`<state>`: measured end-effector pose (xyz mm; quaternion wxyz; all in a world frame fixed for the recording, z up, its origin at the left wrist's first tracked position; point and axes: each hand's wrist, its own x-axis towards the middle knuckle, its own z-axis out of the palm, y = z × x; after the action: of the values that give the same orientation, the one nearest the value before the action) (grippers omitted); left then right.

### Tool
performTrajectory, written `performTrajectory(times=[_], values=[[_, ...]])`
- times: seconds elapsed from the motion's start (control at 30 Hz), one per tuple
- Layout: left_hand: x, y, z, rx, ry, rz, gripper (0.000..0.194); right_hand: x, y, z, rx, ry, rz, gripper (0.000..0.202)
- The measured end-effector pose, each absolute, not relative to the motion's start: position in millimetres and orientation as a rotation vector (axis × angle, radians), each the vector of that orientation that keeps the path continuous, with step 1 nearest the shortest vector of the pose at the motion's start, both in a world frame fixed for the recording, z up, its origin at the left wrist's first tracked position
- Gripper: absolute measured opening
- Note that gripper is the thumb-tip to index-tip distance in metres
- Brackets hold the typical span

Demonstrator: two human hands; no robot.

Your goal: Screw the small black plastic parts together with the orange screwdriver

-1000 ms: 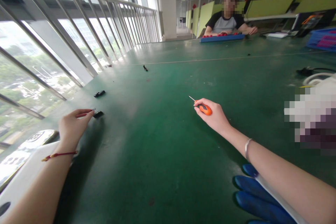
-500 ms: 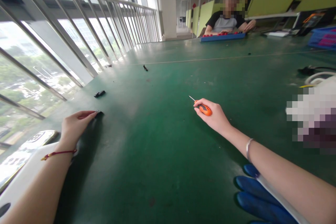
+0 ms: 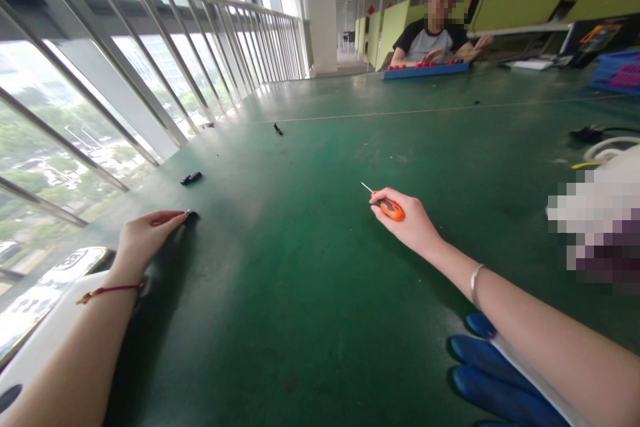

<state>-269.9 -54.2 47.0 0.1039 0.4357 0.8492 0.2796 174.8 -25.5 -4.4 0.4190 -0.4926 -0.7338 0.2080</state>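
My right hand [image 3: 405, 217] is wrapped round the orange and grey handle of a screwdriver [image 3: 391, 209], whose thin metal shaft points up and left over the green table [image 3: 290, 267]. Over on the left side, my left hand [image 3: 147, 233] has its fingertips pinched on a small black part [image 3: 192, 216] at the table surface; most of that part is hidden by the fingers. Just beyond it lies another small black piece [image 3: 191, 178], apart from the hand. A third black piece [image 3: 278, 129] rests farther back.
A blue glove [image 3: 495, 360] lies under my right forearm. Phones or similar flat devices [image 3: 55, 300] sit beside my left forearm, near the metal railing [image 3: 165, 67]. Across the table a person [image 3: 433, 43] sits behind a blue tray [image 3: 425, 71] with red pieces. A blue basket [image 3: 617, 72] stands far right.
Both my hands keep nearly the same place and grip. The person across the table has raised a hand slightly; the whole view has shifted a little.
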Motion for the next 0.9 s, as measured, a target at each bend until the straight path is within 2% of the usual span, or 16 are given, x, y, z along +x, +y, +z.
performTrajectory(times=[0.53, 0.73, 0.9], values=[[-256, -49, 33, 1.456, 2.524, 0.868, 0.035, 174, -27, -4, -1.25, -1.866, 0.508, 0.01], [-167, -43, 37, 1.847, 2.049, 0.924, 0.034, 174, -28, -4, -1.241, -1.865, 0.497, 0.009], [-80, -33, 36, 2.158, 1.541, 0.913, 0.024, 175, -30, -4, -1.253, -1.861, 0.506, 0.01]])
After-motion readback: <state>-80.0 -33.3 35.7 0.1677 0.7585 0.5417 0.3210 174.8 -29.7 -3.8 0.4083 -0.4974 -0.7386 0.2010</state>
